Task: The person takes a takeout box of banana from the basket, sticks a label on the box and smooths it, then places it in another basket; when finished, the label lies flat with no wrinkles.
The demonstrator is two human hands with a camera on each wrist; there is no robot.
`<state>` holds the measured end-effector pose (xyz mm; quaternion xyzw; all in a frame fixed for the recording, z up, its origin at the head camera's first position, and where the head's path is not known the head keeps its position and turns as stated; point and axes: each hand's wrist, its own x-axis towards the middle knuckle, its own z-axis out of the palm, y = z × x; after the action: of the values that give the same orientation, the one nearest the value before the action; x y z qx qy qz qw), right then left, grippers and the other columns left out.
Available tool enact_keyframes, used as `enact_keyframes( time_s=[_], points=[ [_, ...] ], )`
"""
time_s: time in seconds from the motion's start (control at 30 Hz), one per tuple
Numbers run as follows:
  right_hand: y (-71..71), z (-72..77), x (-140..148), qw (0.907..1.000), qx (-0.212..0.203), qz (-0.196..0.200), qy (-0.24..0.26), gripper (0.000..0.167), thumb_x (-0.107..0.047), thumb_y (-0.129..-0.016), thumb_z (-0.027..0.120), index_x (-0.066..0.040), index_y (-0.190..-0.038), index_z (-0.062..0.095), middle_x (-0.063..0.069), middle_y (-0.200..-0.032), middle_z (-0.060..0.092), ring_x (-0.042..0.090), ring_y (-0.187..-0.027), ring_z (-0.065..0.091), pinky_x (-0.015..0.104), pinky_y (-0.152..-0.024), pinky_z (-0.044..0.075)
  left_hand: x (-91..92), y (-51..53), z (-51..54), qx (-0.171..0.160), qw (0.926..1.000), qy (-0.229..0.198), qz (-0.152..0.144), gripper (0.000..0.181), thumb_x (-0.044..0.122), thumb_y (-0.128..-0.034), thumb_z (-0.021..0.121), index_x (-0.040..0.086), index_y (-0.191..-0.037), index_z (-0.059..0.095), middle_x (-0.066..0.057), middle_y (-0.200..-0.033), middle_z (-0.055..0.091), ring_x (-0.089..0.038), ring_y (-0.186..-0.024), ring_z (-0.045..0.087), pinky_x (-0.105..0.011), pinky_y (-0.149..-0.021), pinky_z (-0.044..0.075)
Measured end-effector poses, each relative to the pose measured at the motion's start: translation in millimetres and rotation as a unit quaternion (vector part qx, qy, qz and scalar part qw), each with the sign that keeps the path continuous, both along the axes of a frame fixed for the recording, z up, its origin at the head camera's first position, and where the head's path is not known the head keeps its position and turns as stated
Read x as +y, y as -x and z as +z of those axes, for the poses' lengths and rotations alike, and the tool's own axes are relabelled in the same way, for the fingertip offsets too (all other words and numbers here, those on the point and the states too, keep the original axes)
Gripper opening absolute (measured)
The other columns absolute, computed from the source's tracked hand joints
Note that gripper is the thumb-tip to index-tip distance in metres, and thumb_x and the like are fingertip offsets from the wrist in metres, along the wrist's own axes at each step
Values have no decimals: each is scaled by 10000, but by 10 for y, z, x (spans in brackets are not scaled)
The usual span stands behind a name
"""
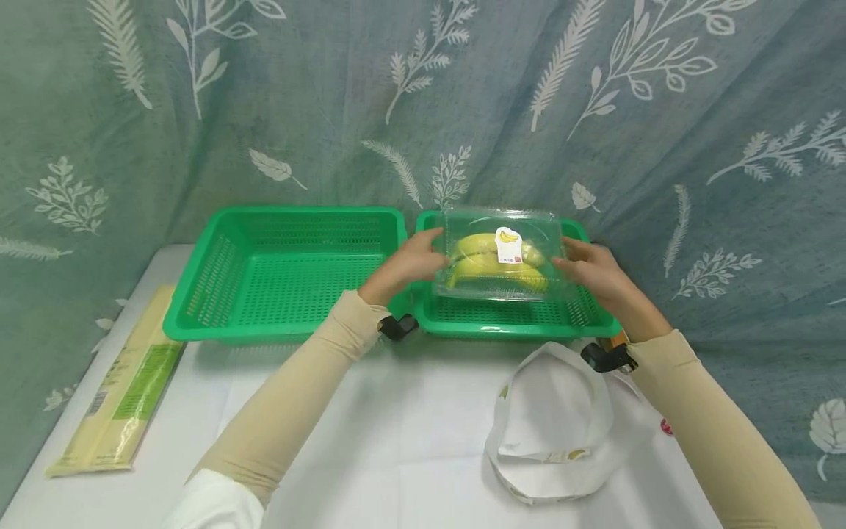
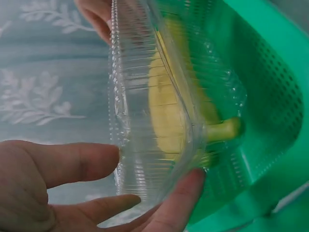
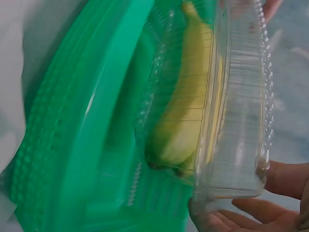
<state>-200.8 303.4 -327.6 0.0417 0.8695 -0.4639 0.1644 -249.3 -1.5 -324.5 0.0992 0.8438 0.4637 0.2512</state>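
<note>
A clear plastic clamshell box [image 1: 463, 222] with yellow bananas [image 1: 496, 273] inside is held over the right green basket [image 1: 512, 330]. A white label [image 1: 509, 246] with a banana picture sits on its lid. My left hand [image 1: 415, 258] grips the box's left end, thumb at one edge and fingers at another, as the left wrist view shows. At the opposite end my right hand [image 1: 598, 275] pinches the box between thumb and fingers. In the right wrist view the box [image 3: 241, 121] appears tilted, its underside facing the basket; whether it touches the basket I cannot tell.
Left of the box stands a second, larger green basket [image 1: 297, 294]. A long yellow packet [image 1: 119, 397] with a green label lies at the table's left edge. A white cloth loop or bag [image 1: 562, 481] lies in front of the right basket. Behind hangs a leaf-patterned curtain [image 1: 330, 95].
</note>
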Motion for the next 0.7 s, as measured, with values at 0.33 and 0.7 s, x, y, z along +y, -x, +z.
enact_keyframes(
  time_s=[0.33,0.7],
  points=[
    [195,-319,-5,9960,-699,202,-517,644,-155,-1084,358,-11,-1608,15,246,-1683,4,489,-1528,129,634,-1215,297,295,128,-222,-347,9860,1444,-754,685,79,-1009,346,15,-1610,23,-155,-1705,51,-140,-743,388,-266,-686,460],
    [258,-445,-59,9934,-773,85,-847,629,-118,-1070,355,28,-1597,46,304,-1656,75,491,-1518,161,612,-1210,323,425,155,-306,-549,9735,1891,-1161,604,88,-1031,354,0,-1597,165,-150,-1704,73,-316,-1217,469,-469,-1068,530]
  ],
)
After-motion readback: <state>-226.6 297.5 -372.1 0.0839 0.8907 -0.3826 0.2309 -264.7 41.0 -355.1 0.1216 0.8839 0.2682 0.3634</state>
